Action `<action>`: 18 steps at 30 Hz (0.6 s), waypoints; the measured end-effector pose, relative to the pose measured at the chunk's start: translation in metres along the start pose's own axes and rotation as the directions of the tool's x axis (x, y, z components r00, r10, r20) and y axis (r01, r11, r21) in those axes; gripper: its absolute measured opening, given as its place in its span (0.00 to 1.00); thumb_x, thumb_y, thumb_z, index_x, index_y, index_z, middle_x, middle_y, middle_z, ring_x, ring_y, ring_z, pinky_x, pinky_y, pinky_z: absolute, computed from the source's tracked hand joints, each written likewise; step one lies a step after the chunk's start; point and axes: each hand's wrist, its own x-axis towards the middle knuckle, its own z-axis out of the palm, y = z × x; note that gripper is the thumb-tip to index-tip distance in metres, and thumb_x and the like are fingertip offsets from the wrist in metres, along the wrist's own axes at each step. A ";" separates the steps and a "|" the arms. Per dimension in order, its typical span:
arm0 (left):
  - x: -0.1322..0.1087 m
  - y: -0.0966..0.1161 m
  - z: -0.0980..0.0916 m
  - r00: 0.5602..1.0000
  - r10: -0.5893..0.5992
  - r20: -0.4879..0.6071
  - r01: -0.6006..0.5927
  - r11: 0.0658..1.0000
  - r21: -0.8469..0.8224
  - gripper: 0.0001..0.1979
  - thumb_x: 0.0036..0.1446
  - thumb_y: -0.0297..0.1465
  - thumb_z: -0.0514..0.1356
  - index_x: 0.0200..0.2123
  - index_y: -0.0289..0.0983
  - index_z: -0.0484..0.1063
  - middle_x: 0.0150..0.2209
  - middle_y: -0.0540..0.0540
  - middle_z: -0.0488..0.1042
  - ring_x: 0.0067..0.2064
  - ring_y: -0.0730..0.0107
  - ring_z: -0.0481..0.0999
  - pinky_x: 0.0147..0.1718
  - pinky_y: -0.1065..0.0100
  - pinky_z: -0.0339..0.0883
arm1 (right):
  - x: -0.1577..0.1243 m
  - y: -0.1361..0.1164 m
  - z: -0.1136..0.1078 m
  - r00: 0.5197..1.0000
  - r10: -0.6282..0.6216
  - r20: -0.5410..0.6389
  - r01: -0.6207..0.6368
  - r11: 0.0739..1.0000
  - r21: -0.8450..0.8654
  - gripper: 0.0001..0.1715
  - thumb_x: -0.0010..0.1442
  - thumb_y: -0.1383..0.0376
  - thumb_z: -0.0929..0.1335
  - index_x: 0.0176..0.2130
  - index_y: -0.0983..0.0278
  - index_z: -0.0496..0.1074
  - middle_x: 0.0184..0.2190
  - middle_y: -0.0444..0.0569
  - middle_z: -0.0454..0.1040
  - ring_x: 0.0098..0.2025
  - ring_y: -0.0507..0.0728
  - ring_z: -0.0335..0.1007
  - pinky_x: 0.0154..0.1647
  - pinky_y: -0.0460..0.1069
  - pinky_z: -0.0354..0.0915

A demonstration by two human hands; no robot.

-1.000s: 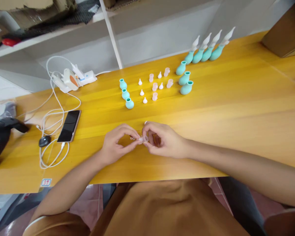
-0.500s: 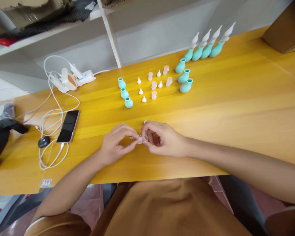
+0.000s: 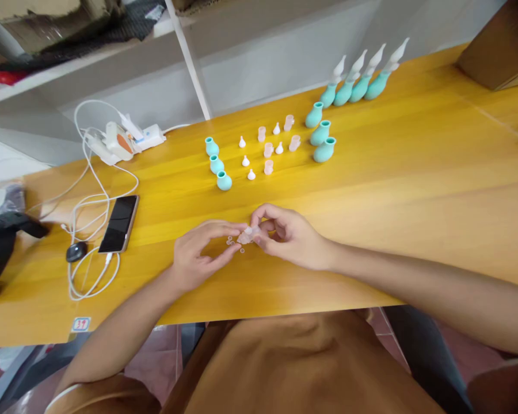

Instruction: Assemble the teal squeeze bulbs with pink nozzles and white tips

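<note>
My right hand (image 3: 287, 234) pinches a small clear pink plastic piece (image 3: 247, 235) just above the yellow table (image 3: 414, 172). My left hand (image 3: 201, 251) lies beside it with fingers stretched out, the fingertips next to several tiny clear rings (image 3: 235, 245) on the table. Beyond the hands stand three small teal bulbs (image 3: 216, 164), small white tips (image 3: 246, 161), pink clear caps (image 3: 268, 150) and three larger teal bulbs (image 3: 320, 134). Several teal bulbs with white nozzles (image 3: 360, 80) stand in a row at the back.
A black phone (image 3: 120, 223) lies at the left among white cables (image 3: 90, 241), with a power strip and charger (image 3: 121, 140) behind. A black object (image 3: 0, 241) sits at the far left. A brown box (image 3: 496, 46) stands at the back right. A shelf post (image 3: 187, 57) rises behind.
My left hand has let go of the pink piece and spread its fingers flat. The tiny rings now show on the table. My right hand still holds the piece, slightly higher.
</note>
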 end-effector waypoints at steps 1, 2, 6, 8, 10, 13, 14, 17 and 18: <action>0.000 0.000 0.000 1.000 0.013 0.006 -0.013 1.000 0.012 0.21 0.63 0.22 0.72 0.57 0.41 0.78 0.54 0.41 0.87 0.55 0.63 0.87 0.58 0.61 0.81 | 0.000 0.000 0.000 1.000 0.020 0.000 -0.020 0.999 0.043 0.12 0.67 0.62 0.73 0.43 0.62 0.67 0.28 0.40 0.71 0.24 0.46 0.61 0.23 0.42 0.59; 0.000 0.000 0.000 1.000 0.025 0.013 -0.026 0.999 0.025 0.22 0.63 0.21 0.72 0.58 0.40 0.77 0.56 0.40 0.86 0.56 0.63 0.87 0.59 0.61 0.80 | 0.000 0.001 -0.001 0.999 0.039 0.005 -0.039 0.996 0.081 0.13 0.68 0.61 0.73 0.44 0.62 0.66 0.28 0.39 0.71 0.23 0.46 0.60 0.21 0.42 0.59; 0.001 0.001 0.000 0.998 0.064 0.029 -0.067 0.994 0.087 0.23 0.64 0.21 0.72 0.60 0.40 0.77 0.58 0.40 0.85 0.58 0.63 0.87 0.61 0.61 0.80 | 0.000 0.001 -0.001 0.997 0.077 0.019 -0.079 0.986 0.150 0.15 0.69 0.59 0.74 0.45 0.62 0.66 0.27 0.38 0.71 0.20 0.45 0.60 0.17 0.41 0.58; 0.001 0.002 0.000 0.997 0.068 0.033 -0.071 0.991 0.110 0.23 0.64 0.22 0.72 0.60 0.40 0.77 0.58 0.40 0.85 0.58 0.63 0.87 0.61 0.60 0.81 | 0.000 0.000 -0.001 0.997 0.075 0.023 -0.078 0.985 0.153 0.16 0.70 0.58 0.75 0.46 0.62 0.66 0.27 0.38 0.70 0.20 0.45 0.60 0.17 0.41 0.58; 0.001 0.002 0.000 0.997 0.073 0.032 -0.077 0.990 0.121 0.22 0.64 0.22 0.72 0.59 0.40 0.77 0.57 0.39 0.86 0.57 0.63 0.87 0.61 0.61 0.81 | -0.001 0.000 -0.001 0.997 0.073 0.029 -0.077 0.985 0.153 0.17 0.70 0.57 0.75 0.46 0.62 0.66 0.26 0.37 0.70 0.19 0.45 0.60 0.16 0.41 0.59; 0.002 0.002 0.001 0.994 0.108 0.019 -0.110 0.984 0.139 0.21 0.64 0.22 0.72 0.59 0.39 0.77 0.56 0.39 0.86 0.56 0.63 0.87 0.59 0.61 0.82 | -0.001 0.000 -0.001 0.997 0.074 0.029 -0.078 0.985 0.153 0.17 0.70 0.57 0.75 0.45 0.61 0.66 0.26 0.37 0.69 0.20 0.45 0.60 0.16 0.40 0.60; 0.003 0.003 0.001 0.992 0.122 0.012 -0.122 0.981 0.151 0.21 0.64 0.22 0.72 0.58 0.39 0.78 0.55 0.40 0.87 0.56 0.63 0.88 0.58 0.61 0.83 | -0.001 0.000 -0.001 0.997 0.077 0.029 -0.080 0.985 0.151 0.17 0.70 0.57 0.75 0.45 0.61 0.66 0.27 0.37 0.70 0.20 0.45 0.61 0.16 0.40 0.60; 0.006 0.003 0.000 0.984 0.177 0.006 -0.174 0.963 0.206 0.20 0.65 0.22 0.71 0.57 0.39 0.77 0.53 0.41 0.88 0.55 0.62 0.88 0.56 0.60 0.84 | -0.001 0.001 0.000 0.995 0.091 0.034 -0.095 0.984 0.151 0.18 0.70 0.56 0.75 0.46 0.61 0.66 0.27 0.38 0.70 0.20 0.45 0.62 0.16 0.40 0.61; 0.007 0.004 0.000 0.980 0.200 0.007 -0.196 0.955 0.225 0.20 0.65 0.22 0.71 0.57 0.39 0.77 0.52 0.42 0.88 0.54 0.62 0.88 0.55 0.60 0.85 | -0.001 0.000 0.001 0.995 0.097 0.037 -0.102 0.983 0.154 0.18 0.69 0.55 0.75 0.46 0.61 0.66 0.27 0.38 0.70 0.20 0.46 0.62 0.16 0.40 0.61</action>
